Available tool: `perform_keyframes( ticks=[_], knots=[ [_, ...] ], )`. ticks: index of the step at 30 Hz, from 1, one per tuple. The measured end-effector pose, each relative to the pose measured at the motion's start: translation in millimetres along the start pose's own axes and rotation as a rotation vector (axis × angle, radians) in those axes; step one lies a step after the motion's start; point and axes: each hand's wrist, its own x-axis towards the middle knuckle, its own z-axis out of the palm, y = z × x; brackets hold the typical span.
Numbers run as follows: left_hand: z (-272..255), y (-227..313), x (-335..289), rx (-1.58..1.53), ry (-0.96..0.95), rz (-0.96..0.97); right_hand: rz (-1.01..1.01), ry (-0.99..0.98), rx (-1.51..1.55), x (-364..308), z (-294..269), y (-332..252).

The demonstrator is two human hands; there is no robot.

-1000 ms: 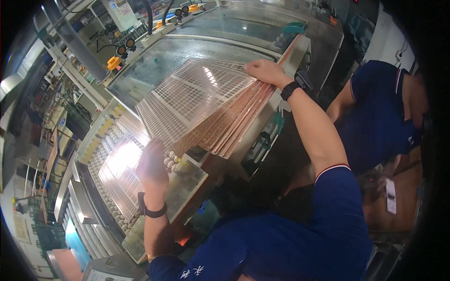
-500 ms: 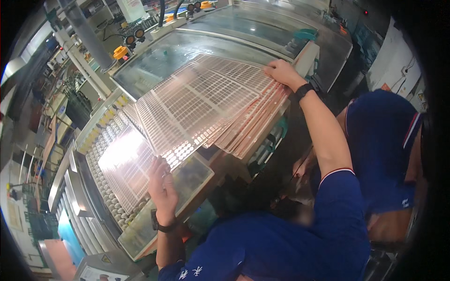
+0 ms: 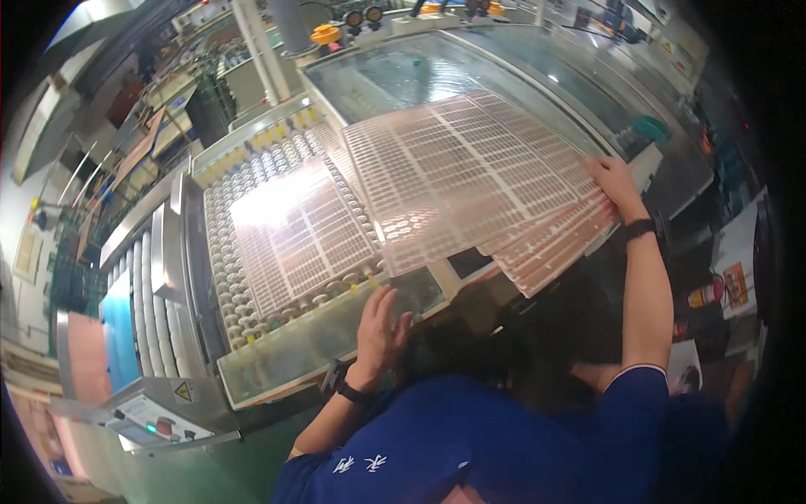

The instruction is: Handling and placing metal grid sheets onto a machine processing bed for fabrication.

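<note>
A large copper-coloured patterned panel (image 3: 470, 168) lies slanted over a stack of similar panels (image 3: 546, 252), its left part reaching toward the roller conveyor. At the right edge of this panel, my right hand (image 3: 617, 189) is closed on it, near the stack's edges. My left hand (image 3: 384, 332) is open below the panel's near left corner, fingers apart and holding nothing. To the left, a second patterned panel (image 3: 323, 244) lies flat on the rollers and reflects a bright glare.
The roller conveyor (image 3: 222, 277) has a clear front guard (image 3: 290, 365). Behind the panels is a wet, glass-covered tank (image 3: 395, 76). A control box (image 3: 159, 420) stands at the lower left, beside white rollers (image 3: 155, 311). An orange knob (image 3: 326, 34) sits at the back.
My view has swung left, so the machine appears further right. My left hand has come away from the panel's near left corner. My right hand stays at the panel's right edge.
</note>
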Motion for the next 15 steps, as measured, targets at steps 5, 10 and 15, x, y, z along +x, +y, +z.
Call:
perform_keyframes(
  ticks=[5,10,15],
  knots=[
    [1.2,1.9,-1.4,0.051,-0.111,0.048,0.001,0.003,-0.04,-3.8,2.7,5.1],
    [2.5,-3.0,-2.7,0.062,-0.129,0.041,0.021,0.025,0.017,-1.2,8.9,8.0],
    [2.6,-2.3,-2.7,0.066,-0.149,0.041,-0.032,-0.067,0.15,-2.9,3.0,5.1]
  ],
)
